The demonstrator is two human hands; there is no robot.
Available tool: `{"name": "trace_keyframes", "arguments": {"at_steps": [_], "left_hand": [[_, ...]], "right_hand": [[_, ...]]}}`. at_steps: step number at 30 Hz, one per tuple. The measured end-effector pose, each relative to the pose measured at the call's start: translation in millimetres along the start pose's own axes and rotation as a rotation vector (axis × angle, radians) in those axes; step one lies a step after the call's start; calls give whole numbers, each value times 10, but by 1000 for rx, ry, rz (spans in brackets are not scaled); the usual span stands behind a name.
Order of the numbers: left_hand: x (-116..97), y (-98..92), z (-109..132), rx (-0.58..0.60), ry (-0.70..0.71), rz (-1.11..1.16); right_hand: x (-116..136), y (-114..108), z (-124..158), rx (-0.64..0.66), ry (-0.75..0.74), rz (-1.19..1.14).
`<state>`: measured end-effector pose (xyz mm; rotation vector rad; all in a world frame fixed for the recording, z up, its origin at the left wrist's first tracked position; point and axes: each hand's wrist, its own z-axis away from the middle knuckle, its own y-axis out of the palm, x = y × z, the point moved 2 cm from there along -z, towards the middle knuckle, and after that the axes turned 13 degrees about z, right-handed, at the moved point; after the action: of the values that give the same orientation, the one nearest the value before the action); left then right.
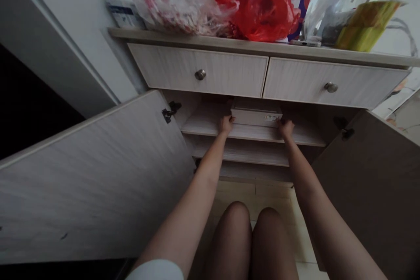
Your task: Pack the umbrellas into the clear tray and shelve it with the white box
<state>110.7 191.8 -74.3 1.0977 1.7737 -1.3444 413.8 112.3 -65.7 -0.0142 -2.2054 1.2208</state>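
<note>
A white box with a small label near its right front corner rests on the top shelf inside the open cabinet. My left hand is closed around the box's left front corner. At the opposite corner, my right hand grips the box's right side. Both arms reach forward and down into the cabinet. The back of the box lies in shadow under the drawers.
Cabinet doors stand open at the left and right. Above are two drawers with round knobs. A red plastic bag, a clear bag, a white bottle and a yellow container crowd the top.
</note>
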Motion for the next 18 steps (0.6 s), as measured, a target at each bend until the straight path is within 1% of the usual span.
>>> {"name": "trace_keyframes", "arguments": {"at_steps": [7,13,15,18], "left_hand": [[30,61,-181,0,28,-27],[8,82,-235,-10,26,-25],[7,86,-230,-20,8,-16],[-15,98,-212,-44,-58,14]], "right_hand": [[33,93,-189,23,-3,92],[31,188,-255,20,6,105],[19,213,-277,10,7,92],[14,215,-334,11,13,53]]}}
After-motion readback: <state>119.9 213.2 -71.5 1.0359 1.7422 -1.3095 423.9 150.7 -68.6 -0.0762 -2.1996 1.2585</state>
